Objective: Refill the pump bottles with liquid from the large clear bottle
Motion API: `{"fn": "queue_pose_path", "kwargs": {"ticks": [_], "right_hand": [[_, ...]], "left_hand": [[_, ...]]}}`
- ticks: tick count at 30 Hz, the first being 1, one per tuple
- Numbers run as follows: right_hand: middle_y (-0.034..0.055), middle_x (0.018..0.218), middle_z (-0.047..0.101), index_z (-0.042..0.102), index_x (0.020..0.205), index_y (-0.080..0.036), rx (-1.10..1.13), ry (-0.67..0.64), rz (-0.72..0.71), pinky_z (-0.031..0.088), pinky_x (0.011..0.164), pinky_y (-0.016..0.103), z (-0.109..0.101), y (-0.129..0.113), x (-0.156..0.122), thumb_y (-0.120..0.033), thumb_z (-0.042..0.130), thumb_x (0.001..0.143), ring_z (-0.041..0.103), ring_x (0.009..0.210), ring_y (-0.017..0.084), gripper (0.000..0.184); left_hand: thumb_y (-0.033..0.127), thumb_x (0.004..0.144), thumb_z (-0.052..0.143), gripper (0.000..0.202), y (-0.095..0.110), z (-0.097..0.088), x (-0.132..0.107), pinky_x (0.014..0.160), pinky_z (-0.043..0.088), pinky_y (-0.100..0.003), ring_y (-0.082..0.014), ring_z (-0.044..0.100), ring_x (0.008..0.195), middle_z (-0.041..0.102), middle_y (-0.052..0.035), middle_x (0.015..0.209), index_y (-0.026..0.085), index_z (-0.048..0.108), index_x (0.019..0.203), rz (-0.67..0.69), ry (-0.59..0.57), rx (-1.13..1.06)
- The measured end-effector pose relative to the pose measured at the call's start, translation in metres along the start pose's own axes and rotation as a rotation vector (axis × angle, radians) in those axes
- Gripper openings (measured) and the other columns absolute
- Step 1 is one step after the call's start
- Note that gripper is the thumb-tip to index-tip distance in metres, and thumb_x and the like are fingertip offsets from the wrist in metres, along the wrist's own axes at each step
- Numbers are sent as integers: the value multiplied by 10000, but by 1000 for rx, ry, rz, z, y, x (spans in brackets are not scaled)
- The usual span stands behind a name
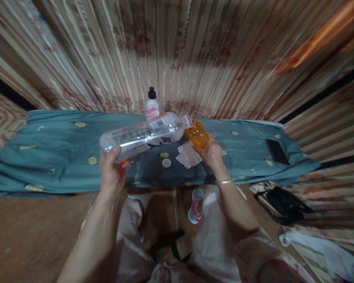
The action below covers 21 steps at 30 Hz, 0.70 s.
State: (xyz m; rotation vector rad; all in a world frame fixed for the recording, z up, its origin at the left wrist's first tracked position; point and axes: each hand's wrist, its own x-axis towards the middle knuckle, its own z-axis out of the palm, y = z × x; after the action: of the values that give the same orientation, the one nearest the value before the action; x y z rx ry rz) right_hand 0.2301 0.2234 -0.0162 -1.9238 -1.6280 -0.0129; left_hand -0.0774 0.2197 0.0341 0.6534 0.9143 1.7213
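My left hand (112,173) is wrapped round the base of a large clear plastic bottle (141,136) with a printed label. The bottle is tilted nearly level, its uncapped neck pointing right. In my right hand (211,152) is a small orange translucent cup (197,135), held right at the bottle's mouth. Whether liquid passes between them I cannot tell. Below them on the cloth lie a white round cap (166,162) and a crumpled white tissue (188,155). Behind the large bottle stands a clear squeeze bottle (152,105) with a black top and a pink label.
A teal patterned cloth (61,153) covers the long narrow table. A black phone (277,151) rests near its right end. Pleated curtains (171,51) hang close behind and at both sides. On the floor at the right sits a black bag (286,202).
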Motion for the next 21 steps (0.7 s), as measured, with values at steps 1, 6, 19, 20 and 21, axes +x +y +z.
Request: {"fn": "queue_pose_path", "kwargs": {"ticks": [1,6,19,20,21], "right_hand": [[186,1177,721,495,1341,-129,0,0,2,562,895,413,0,0,0,-379,707,810,699,1067,320,624],[182,1164,723,486,1348,-127,0,-4,10,559,908,428,0,-1,0,-375,699,816,698,1072,326,625],[187,1181,724,484,1361,-129,-1,11,5,563,906,417,2,2,0,-370,723,802,704,1079,324,654],[188,1176,726,487,1358,-127,1,12,3,563,902,417,2,2,0,-375,721,802,705,1075,324,652],[188,1171,727,488,1357,-126,1,11,3,563,899,417,2,2,0,-378,721,800,705,1071,324,655]], "left_hand": [[302,542,839,425,0,0,0,381,149,-206,-130,547,645,645,-27,854,237,649,917,2,3,-8],[303,536,833,437,-1,0,1,383,147,-201,-124,552,639,647,-31,844,203,640,916,6,9,-19],[311,552,814,403,1,2,-1,386,154,-209,-134,535,647,637,-45,868,214,665,914,15,-2,16],[315,551,815,401,1,2,-1,386,151,-212,-135,533,642,637,-44,863,216,666,910,17,2,16],[316,552,815,399,0,2,-1,387,150,-215,-137,534,640,638,-45,862,216,667,908,18,4,16]]}}
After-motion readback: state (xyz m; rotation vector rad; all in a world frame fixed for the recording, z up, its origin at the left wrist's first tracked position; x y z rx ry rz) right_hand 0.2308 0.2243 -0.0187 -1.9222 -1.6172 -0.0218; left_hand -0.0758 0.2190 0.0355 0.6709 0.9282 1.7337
